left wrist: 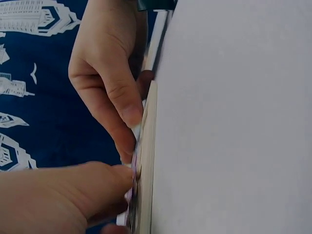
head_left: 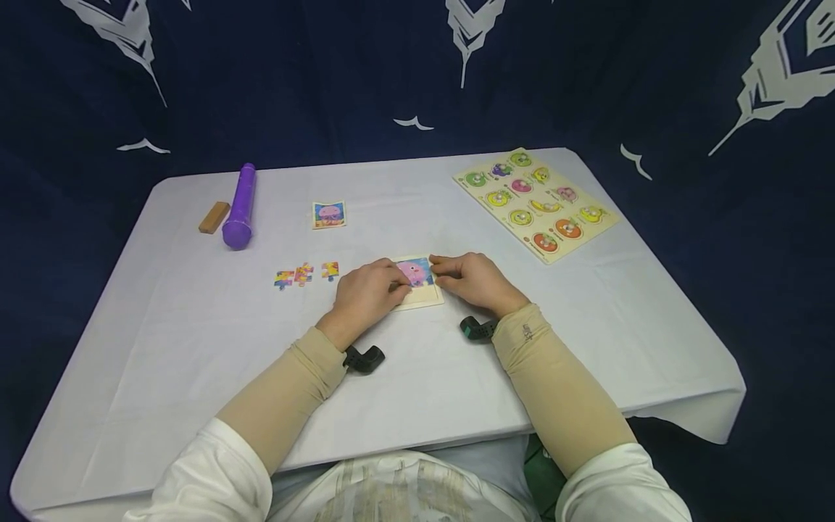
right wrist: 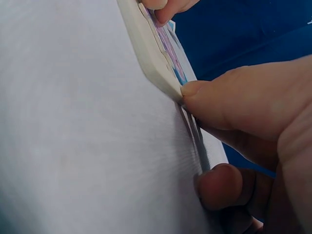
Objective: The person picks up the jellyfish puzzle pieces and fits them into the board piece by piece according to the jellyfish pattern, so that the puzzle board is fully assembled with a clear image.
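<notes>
A small jigsaw puzzle [head_left: 417,274] with a pink cartoon figure on blue lies in a pale tray [head_left: 427,296] on the table, between my two hands. The near strip of the tray is bare. My left hand [head_left: 372,290] covers its left side, thumb and fingers bent together at the picture's lower part. With the thumb at the far right corner, my right hand [head_left: 476,279] grips the tray edge; its other fingers [right wrist: 222,187] curl low beside the table. Several colourful loose jigsaw pieces [head_left: 303,274] lie left of my left hand.
A small picture card [head_left: 329,214] lies farther back. At the back left are a purple microphone-shaped thing [head_left: 240,210] and a wooden block [head_left: 214,217]. A fruit peg board [head_left: 535,203] lies at the back right. White cloth covers the table [head_left: 196,377].
</notes>
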`<state>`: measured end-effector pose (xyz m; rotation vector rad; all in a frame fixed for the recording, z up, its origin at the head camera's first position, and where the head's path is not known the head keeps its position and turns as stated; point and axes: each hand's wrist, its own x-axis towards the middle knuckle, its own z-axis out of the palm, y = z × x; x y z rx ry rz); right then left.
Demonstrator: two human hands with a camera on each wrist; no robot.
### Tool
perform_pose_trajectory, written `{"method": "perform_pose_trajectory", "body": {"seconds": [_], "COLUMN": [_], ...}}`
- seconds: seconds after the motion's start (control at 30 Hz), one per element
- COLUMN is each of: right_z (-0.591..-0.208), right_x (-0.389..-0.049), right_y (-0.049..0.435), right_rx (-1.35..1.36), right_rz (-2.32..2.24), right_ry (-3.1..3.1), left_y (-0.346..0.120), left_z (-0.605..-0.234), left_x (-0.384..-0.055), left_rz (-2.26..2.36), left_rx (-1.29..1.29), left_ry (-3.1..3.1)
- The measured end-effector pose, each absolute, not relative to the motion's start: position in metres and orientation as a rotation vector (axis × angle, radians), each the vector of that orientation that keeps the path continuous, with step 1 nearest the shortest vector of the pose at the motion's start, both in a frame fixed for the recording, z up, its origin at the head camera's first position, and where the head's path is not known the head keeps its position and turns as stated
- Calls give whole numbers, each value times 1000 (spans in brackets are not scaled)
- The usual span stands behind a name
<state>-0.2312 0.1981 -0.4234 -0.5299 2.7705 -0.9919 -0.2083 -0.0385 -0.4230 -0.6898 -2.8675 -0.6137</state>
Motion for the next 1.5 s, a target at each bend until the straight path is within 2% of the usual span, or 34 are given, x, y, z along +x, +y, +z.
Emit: {"method": "perform_pose_trajectory", "body": {"seconds": [0.17,0.37,0.57,1.03,1.5], "right_z": [-425,-424,-421,-421,-420], "right_x": [-233,-233,-229,-229,-228], "right_y": [198,198,202,197,198], "right_rx": [-553,-550,-522,-512,-530], "right_rz": [-998,-999,-999,-1025,-1008], "right_ry": [2758,2758,2766,2759,2768], "left_y": [-56,-112,-155,-147,-146], "left_z": [-411,-387,-401,-428,-429], "left_x": [-210,-214,-209,-199,-196], "left_rz": [-770,-1085,-1169,-985,-943], "left_rx": [-588,-326,-272,-564,-566], "left_ry": [-2879,-2717,-2806,-2921,-2953]}}
